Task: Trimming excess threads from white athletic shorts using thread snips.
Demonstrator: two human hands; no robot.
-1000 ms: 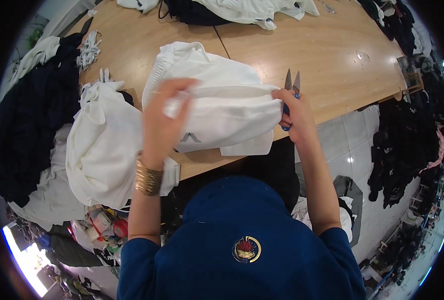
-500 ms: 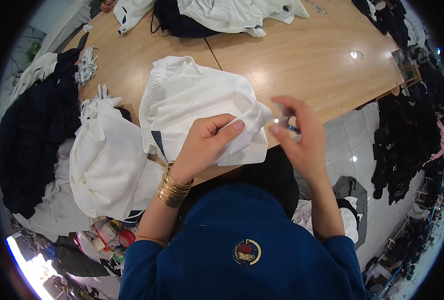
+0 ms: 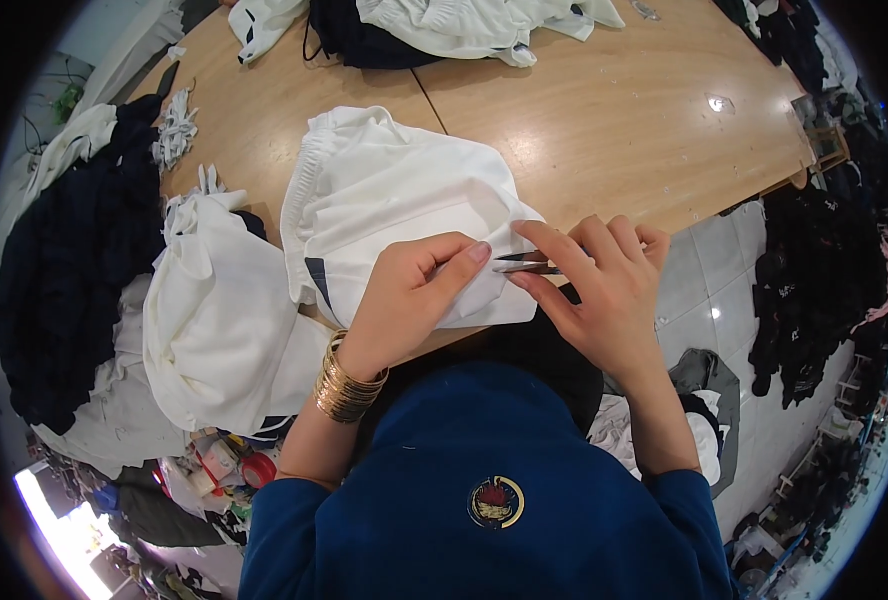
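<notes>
Mid-frame, the right hand (image 3: 604, 290) gripped small snips (image 3: 524, 264) — long axis level, tips pointing left — while the left hand (image 3: 414, 300) pinched the white garment (image 3: 384, 190) on the counter (image 3: 604, 120).

From my remote seat I count two hands, a left hand (image 3: 404, 305) and a right hand (image 3: 604, 290), both at the near edge of the one wooden table (image 3: 604, 130). One pair of small snips (image 3: 524, 263) sits between them. On the table I count one white garment (image 3: 394, 210) under the hands, one more white heap (image 3: 224, 330) left of it, and one dark pile (image 3: 74, 270) further left. One stack of gold bangles (image 3: 346, 385) rings the left wrist.
</notes>
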